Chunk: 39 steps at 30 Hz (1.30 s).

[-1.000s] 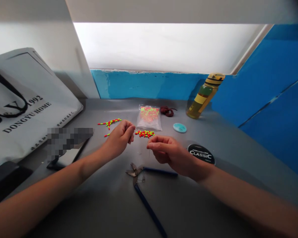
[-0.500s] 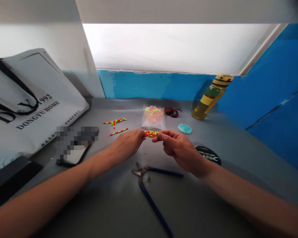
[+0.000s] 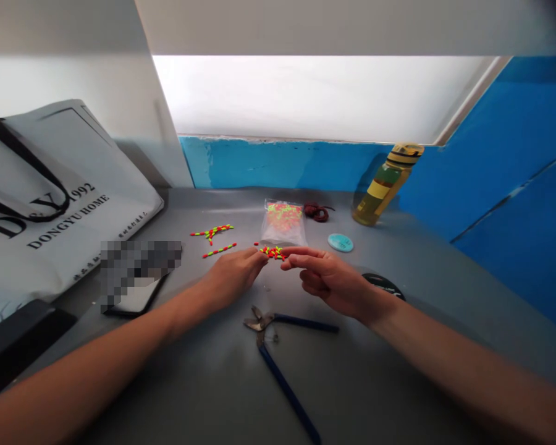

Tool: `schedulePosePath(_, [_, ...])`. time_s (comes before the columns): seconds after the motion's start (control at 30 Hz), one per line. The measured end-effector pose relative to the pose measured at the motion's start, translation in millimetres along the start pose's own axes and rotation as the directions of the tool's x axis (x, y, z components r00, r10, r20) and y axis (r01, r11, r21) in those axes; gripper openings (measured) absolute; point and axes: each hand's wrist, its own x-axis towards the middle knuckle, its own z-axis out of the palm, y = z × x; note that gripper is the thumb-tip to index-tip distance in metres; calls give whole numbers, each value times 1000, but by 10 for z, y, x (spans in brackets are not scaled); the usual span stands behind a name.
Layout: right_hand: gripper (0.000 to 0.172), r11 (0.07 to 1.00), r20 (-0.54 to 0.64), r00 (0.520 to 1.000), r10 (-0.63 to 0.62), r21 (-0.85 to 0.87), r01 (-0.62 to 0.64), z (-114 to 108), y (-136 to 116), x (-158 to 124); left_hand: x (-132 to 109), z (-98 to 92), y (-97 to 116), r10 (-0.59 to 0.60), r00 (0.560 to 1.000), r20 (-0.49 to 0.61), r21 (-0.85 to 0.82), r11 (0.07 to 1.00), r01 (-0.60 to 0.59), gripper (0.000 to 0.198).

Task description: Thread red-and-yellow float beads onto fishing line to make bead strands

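My left hand (image 3: 235, 271) is closed, fingertips pinched together at the left edge of a small pile of red and yellow-green beads (image 3: 273, 253). Whatever lies in that pinch is too small to make out. On the pile's right side is my right hand (image 3: 327, 277), its index finger stretched toward the beads and its fingertips slightly apart, with nothing visible between them. Behind the pile lies a clear plastic bag (image 3: 285, 224) of similar beads. Left of my hands are a short beaded strand (image 3: 219, 250) and a cluster of beaded strands (image 3: 215, 232).
Blue-handled pliers (image 3: 285, 377) lie spread in front. A dark cord bundle (image 3: 317, 212), a light-blue disc (image 3: 340, 241), a black round lid (image 3: 383, 285) and a yellow bottle (image 3: 382, 188) are to the right. A phone (image 3: 139, 290) and a large white bag (image 3: 78, 185) occupy the left.
My right hand's fingertips have parted from their pinch and its index finger has straightened over the beads. My left hand stays pinched. The whole view has shifted slightly.
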Motion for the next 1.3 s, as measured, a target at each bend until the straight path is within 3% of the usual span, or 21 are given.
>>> schedulePosePath(0.13, [30,993,34,998,-56,-100,59,47,-13,-48,5,-28,18,-83,992,-100,-45,996,79,25])
schedulePosePath(0.3, [29,962,-124,978,-170,-235,138,83,-25,-23,20,-34,19,-142,981,-132,-100,986,130,25])
schedulePosePath(0.6, [23,857,-314,812,-492,-340,388,-138,-145,108,26,-132,134,-108,994,35,62,992,106,23])
schedulePosePath(0.67, [23,874,-329,814,-479,-271,405,-150,-176,106,33,-215,239,-125,988,92,101,988,116,24])
schedulePosePath(0.77, [27,918,-309,865,-396,-143,369,-146,-230,81,51,-376,385,-180,976,126,132,978,163,25])
schedulePosePath(0.83, [26,923,-294,875,-384,-140,358,-135,-268,59,61,-454,423,-198,975,103,153,971,181,25])
schedulePosePath(0.9, [22,897,-281,856,-434,-217,384,-130,-306,37,66,-478,413,-193,979,69,170,969,180,23])
schedulePosePath(0.97, [18,815,-258,796,-548,-380,438,-144,-338,16,63,-452,389,-143,988,48,158,978,134,22])
schedulePosePath(1.03, [14,640,-213,682,-700,-611,466,-182,-352,-1,55,-405,386,-34,999,41,113,993,30,21])
schedulePosePath(1.1, [11,421,-146,553,-820,-809,411,-229,-345,-10,46,-371,410,85,995,48,55,995,-87,22])
schedulePosePath(1.17, [10,309,-105,503,-858,-887,342,-257,-321,-9,39,-364,439,136,986,99,-2,991,-136,23])
schedulePosePath(1.23, [12,357,-124,536,-835,-863,357,-241,-301,-9,33,-373,450,118,975,188,-47,993,-111,22])
schedulePosePath(1.3, [13,470,-152,601,-784,-779,415,-180,-307,-24,29,-381,445,85,960,266,-49,996,-75,20])
